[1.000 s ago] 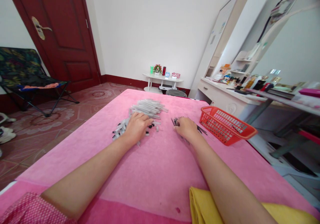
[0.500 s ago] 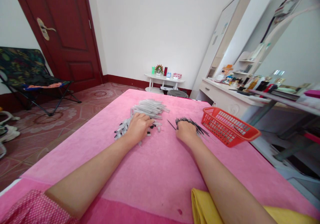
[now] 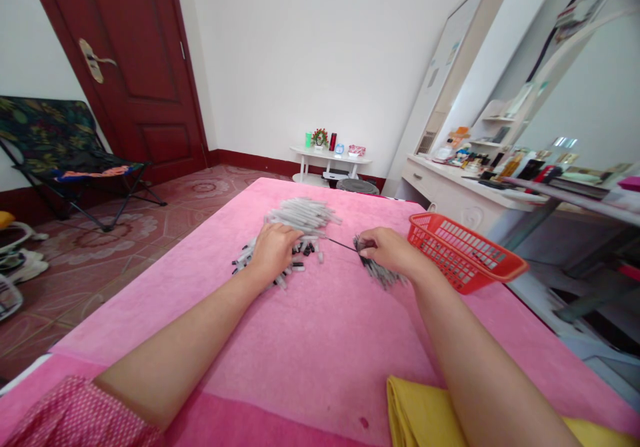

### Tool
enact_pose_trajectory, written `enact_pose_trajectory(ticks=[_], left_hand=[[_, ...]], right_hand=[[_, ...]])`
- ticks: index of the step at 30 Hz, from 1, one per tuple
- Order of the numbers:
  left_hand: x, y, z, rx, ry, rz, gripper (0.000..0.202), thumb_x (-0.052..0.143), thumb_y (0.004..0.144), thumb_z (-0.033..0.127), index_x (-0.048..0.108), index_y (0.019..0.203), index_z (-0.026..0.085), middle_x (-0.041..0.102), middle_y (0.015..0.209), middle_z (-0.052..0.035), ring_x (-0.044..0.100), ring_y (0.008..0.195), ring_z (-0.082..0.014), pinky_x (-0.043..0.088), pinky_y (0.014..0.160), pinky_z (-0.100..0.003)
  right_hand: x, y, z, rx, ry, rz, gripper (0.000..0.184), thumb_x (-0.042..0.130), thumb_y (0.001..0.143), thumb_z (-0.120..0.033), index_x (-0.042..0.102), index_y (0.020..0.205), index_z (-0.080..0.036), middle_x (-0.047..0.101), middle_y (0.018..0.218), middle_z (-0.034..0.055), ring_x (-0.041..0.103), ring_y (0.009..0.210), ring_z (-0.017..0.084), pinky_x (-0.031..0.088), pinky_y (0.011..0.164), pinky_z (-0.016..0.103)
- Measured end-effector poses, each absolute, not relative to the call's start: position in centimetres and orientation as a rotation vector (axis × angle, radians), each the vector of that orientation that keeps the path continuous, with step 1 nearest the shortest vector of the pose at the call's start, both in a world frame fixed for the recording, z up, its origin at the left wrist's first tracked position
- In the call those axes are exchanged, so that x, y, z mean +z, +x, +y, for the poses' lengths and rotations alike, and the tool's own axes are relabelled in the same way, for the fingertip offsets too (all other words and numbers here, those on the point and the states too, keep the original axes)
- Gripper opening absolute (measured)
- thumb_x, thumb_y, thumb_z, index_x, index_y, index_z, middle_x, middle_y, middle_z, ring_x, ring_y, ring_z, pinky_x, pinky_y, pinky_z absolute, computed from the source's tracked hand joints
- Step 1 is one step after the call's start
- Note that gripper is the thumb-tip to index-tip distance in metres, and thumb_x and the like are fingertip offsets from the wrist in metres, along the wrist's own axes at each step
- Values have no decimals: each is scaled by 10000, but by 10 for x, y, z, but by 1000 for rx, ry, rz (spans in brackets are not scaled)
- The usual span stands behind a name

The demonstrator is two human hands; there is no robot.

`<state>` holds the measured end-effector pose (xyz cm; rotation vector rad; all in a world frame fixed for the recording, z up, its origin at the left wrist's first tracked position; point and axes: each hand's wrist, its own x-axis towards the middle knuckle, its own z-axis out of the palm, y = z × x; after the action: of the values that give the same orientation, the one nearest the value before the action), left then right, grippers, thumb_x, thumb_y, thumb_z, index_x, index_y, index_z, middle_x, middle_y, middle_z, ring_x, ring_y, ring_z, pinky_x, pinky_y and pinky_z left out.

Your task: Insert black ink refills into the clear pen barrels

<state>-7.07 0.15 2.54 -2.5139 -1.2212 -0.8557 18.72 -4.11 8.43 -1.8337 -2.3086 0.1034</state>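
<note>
My left hand (image 3: 275, 250) rests over a pile of small pen caps (image 3: 307, 248), clear-grey and black, its fingers curled. Whatever those fingertips hold is hidden. Just beyond it lies a stack of translucent pen barrels (image 3: 303, 215). My right hand (image 3: 387, 248) is closed in a pinch at the heap of thin dark pen refills (image 3: 383, 272). One dark pen refill (image 3: 343, 244) sticks out from its fingertips to the left, pointing toward the caps.
A red plastic basket (image 3: 465, 250) stands at the right edge of the pink cloth (image 3: 300, 340). Folded yellow fabric (image 3: 420, 410) lies near my right forearm. Farther off are a folding chair (image 3: 65, 140), a small white table (image 3: 330, 155) and a cluttered dresser (image 3: 465, 180).
My right hand has turned and shifted slightly right, its fingers now pinching a refill that points left. My left hand has moved a little to the left over the caps.
</note>
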Motion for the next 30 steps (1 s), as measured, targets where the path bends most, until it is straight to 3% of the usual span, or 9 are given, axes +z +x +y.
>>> enact_pose_trajectory(ticks=[9,17,23,30], left_hand=[[25,-69,0,-806,-2529,-1161,248,483,793,159,667,951,210,660,813,-68,555,813,-232,369,743,-367],[28,-63,-6,-827,-2658,-1025,322,492,746,97,658,994,217,666,846,-63,565,848,-220,393,762,-352],[23,-66,3,-1315,-2549,-1349,277,467,792,164,671,976,192,692,893,-64,612,829,-210,442,752,-322],[24,-69,13,-2088,-2370,-1600,268,467,779,211,669,929,119,700,799,-43,627,761,-179,474,722,-283]], right_hand=[[86,181,-42,106,-1854,-2341,99,581,708,-172,668,746,-198,667,745,4,579,696,131,353,606,206],[88,158,-46,-50,-1766,-2349,158,555,763,-173,683,839,-227,672,874,18,582,858,159,354,749,234],[76,121,-62,-370,-1328,-2024,206,468,859,-230,636,972,-194,597,1017,90,489,990,221,319,880,353],[30,96,-57,-111,-1196,-2301,227,476,828,-120,633,971,-200,606,929,57,521,908,179,375,806,289]])
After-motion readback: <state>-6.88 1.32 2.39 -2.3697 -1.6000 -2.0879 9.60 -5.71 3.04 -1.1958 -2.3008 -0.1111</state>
